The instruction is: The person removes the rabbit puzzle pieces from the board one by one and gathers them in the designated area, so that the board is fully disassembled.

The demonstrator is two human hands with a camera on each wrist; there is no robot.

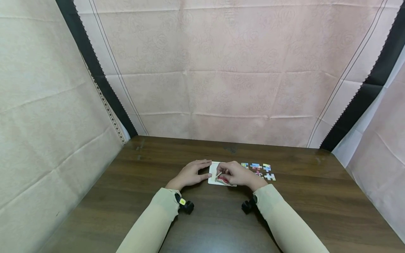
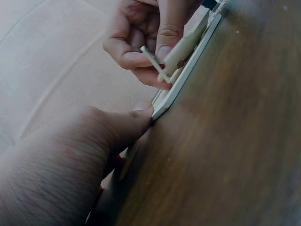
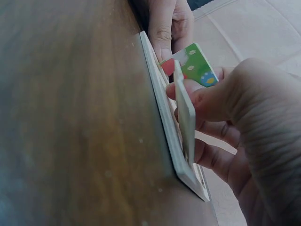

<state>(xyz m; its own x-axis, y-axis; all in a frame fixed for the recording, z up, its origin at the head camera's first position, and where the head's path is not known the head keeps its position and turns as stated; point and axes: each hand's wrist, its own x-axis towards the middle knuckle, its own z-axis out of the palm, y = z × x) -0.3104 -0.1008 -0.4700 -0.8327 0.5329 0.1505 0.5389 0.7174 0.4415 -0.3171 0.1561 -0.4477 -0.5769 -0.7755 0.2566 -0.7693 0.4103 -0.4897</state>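
A shallow white puzzle tray [image 1: 214, 168] lies on the table between both hands. My left hand [image 1: 191, 173] rests at the tray's left side with fingers extended; in the left wrist view its thumb [image 2: 134, 123] touches the tray's corner. Over the tray, my right hand [image 1: 236, 173] pinches a small green puzzle piece [image 3: 201, 66] with white flowers, seen edge-on in the left wrist view. Beneath that hand a second, larger piece [image 3: 186, 117] stands tilted against the tray, with the right fingers touching it. Its printed face is mostly hidden; red shows in the head view.
Several loose colourful jigsaw pieces [image 1: 257, 166] lie on the table just right of the tray, partly behind the right hand. The brown wooden table [image 1: 158, 161] ends at pale cloth curtains [image 1: 234, 88] at the back and on both sides.
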